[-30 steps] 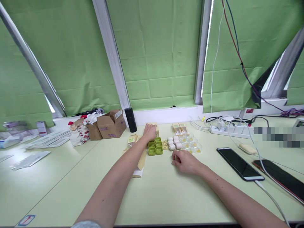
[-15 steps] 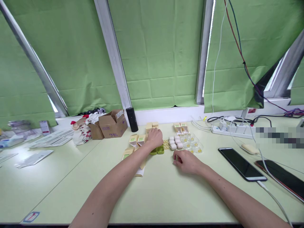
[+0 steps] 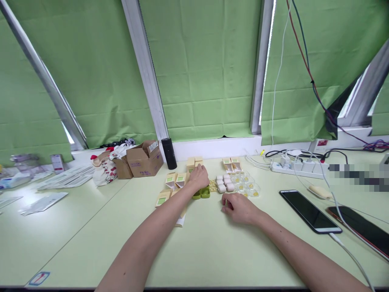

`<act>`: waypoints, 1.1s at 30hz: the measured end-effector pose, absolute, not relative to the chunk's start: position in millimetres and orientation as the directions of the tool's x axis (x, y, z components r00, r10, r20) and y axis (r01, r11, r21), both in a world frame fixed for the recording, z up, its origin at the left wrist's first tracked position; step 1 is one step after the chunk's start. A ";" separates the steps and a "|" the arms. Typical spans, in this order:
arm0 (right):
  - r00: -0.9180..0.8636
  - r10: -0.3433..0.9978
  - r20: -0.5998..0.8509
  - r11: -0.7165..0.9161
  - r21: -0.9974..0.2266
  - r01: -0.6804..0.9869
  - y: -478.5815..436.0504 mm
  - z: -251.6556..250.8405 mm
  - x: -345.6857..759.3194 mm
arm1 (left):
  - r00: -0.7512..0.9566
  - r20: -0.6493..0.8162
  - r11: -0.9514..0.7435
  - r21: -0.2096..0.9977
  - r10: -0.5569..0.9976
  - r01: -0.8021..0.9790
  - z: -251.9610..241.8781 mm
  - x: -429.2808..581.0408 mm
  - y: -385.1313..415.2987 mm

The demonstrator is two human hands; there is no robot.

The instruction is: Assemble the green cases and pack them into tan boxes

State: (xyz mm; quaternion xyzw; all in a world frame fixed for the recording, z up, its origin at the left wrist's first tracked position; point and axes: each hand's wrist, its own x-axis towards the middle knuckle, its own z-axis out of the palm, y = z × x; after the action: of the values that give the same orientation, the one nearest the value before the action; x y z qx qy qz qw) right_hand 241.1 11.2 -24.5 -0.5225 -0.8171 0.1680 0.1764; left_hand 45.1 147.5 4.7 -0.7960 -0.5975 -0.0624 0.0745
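Observation:
My left hand (image 3: 199, 177) reaches over the back of a group of small green square cases (image 3: 206, 193). Its fingers are curled downward and closed; what they pinch is hidden beneath them. My right hand (image 3: 238, 207) lies on the table with fingers loosely curled in and nothing visible in them. Just beyond it stand small white-pink rounded cases (image 3: 221, 188) in rows. Right of these are clear plastic domes (image 3: 254, 190) with yellow spots inside. Flat yellow pieces (image 3: 212, 185) lie between the green and white cases. Small cream cardboard boxes with green labels (image 3: 163, 198) sit left of my left hand.
More small boxes (image 3: 232, 165) stand at the back. A black bottle (image 3: 169, 153) and a brown carton (image 3: 145, 158) are behind to the left. Two phones, one with a white rim (image 3: 310, 210), and a power strip (image 3: 299, 168) with cables lie on the right.
My left forearm has shifted slightly to the right, while the left hand stays over the same spot. My right hand has not visibly moved.

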 end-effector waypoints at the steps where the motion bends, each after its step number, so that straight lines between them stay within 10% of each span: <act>1: -0.393 0.913 0.110 0.398 -0.458 0.795 11.2 -24.4 241.1 | 0.275 0.185 -0.273 -0.037 0.943 0.961 4.8 45.1 148.7; 33: -0.410 0.904 0.120 0.419 -0.437 0.796 11.3 -25.1 241.3 | 0.368 0.190 -0.386 0.065 0.910 0.920 12.4 49.8 107.2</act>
State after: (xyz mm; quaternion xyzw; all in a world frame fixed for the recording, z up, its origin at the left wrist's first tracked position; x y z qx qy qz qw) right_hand 241.3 11.3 -25.1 -0.5154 -0.8245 0.1579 0.1718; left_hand 49.8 107.2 12.4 -0.8268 -0.5534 -0.0975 0.0262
